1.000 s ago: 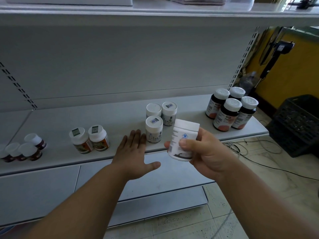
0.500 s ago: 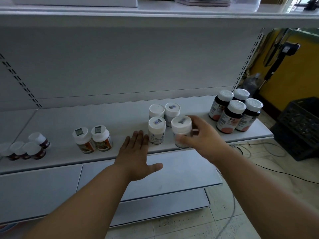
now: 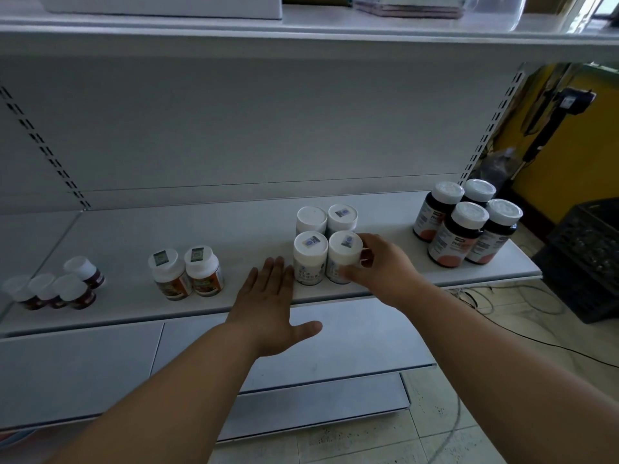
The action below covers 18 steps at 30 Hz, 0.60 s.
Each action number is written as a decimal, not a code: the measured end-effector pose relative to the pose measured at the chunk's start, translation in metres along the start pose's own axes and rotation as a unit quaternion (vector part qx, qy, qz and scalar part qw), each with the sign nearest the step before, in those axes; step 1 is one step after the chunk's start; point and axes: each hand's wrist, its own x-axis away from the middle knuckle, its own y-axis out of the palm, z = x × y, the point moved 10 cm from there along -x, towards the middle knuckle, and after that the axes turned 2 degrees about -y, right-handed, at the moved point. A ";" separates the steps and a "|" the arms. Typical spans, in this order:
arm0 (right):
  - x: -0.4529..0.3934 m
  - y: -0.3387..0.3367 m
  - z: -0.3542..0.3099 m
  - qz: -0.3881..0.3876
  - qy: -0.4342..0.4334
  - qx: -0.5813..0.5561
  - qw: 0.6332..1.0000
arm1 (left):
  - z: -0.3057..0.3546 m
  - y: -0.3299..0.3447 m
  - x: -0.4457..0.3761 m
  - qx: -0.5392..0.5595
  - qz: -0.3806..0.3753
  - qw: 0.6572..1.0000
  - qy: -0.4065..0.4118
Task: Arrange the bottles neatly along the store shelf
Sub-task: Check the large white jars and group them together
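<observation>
Several white bottles stand in a tight block near the middle of the grey shelf (image 3: pixel 234 236). My right hand (image 3: pixel 378 267) is wrapped around the front right white bottle (image 3: pixel 344 254), which stands upright on the shelf against its neighbour, the front left white bottle (image 3: pixel 310 257). Two more white bottles (image 3: pixel 326 219) stand just behind. My left hand (image 3: pixel 271 306) is flat and open, its fingertips by the front left bottle's left side at the shelf's front edge.
Several dark bottles with white caps (image 3: pixel 465 222) cluster at the shelf's right end. Two orange-labelled bottles (image 3: pixel 186 272) stand left of centre, and several small dark bottles (image 3: pixel 53 284) at the far left. A black crate (image 3: pixel 586 259) and cables (image 3: pixel 502 306) lie on the floor to the right.
My right hand has brought the white bottle from in front of the shelf down onto it, into the front right spot of the block. My left hand has hardly moved.
</observation>
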 end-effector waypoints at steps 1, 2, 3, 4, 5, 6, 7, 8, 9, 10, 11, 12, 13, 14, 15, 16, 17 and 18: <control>0.000 -0.001 0.000 0.001 -0.002 0.006 1.000 | 0.000 0.000 0.000 0.001 0.001 1.000 0.001; 0.001 -0.003 0.000 0.007 -0.006 0.008 1.000 | 0.001 -0.001 0.000 0.002 0.001 1.000 0.003; 0.001 -0.006 -0.001 0.022 -0.012 0.008 1.000 | 0.001 0.000 0.000 0.003 0.001 1.000 0.004; 0.001 -0.012 -0.003 0.044 -0.021 0.005 0.999 | 0.001 0.000 0.000 0.003 0.002 1.000 0.006; 0.001 -0.019 -0.007 0.067 -0.030 0.003 0.997 | 0.001 0.000 -0.001 0.005 0.003 1.000 0.007; -0.002 -0.026 -0.013 0.087 -0.038 0.001 0.995 | 0.001 0.000 -0.001 0.008 0.004 1.000 0.008; -0.006 -0.032 -0.020 0.098 -0.045 0.002 0.994 | 0.001 0.000 -0.001 0.011 0.005 1.000 0.008; -0.013 -0.035 -0.027 0.096 -0.048 0.006 0.994 | 0.001 0.000 -0.001 0.012 0.006 1.000 0.009; -0.021 -0.036 -0.035 0.086 -0.051 0.013 0.995 | 0.001 0.000 -0.001 0.013 0.005 1.000 0.008; -0.028 -0.036 -0.041 0.077 -0.054 0.026 0.995 | 0.001 0.000 0.000 0.013 0.004 1.000 0.008; -0.036 -0.036 -0.048 0.069 -0.059 0.052 0.995 | 0.001 -0.001 0.000 0.014 0.004 1.000 0.006; -0.043 -0.035 -0.052 0.060 -0.063 0.086 0.992 | 0.001 -0.001 0.000 0.016 0.003 1.000 0.004; -0.049 -0.033 -0.055 0.050 -0.063 0.117 0.990 | 0.001 -0.001 0.000 0.017 0.003 1.000 0.003; -0.054 -0.031 -0.055 0.040 -0.058 0.141 0.987 | 0.001 -0.001 0.000 0.017 0.001 1.000 0.003; -0.059 -0.029 -0.055 0.030 -0.050 0.157 0.986 | 0.001 0.000 0.000 0.017 0.000 1.000 0.003; -0.064 -0.026 -0.053 0.018 -0.041 0.167 0.985 | 0.000 0.000 0.000 0.017 0.000 1.000 0.003; -0.067 -0.023 -0.052 0.003 -0.032 0.172 0.985 | 0.000 0.000 0.000 0.017 -0.001 1.000 0.002; -0.071 -0.019 -0.049 -0.011 -0.022 0.171 0.985 | 0.000 0.001 0.000 0.016 -0.001 1.000 0.001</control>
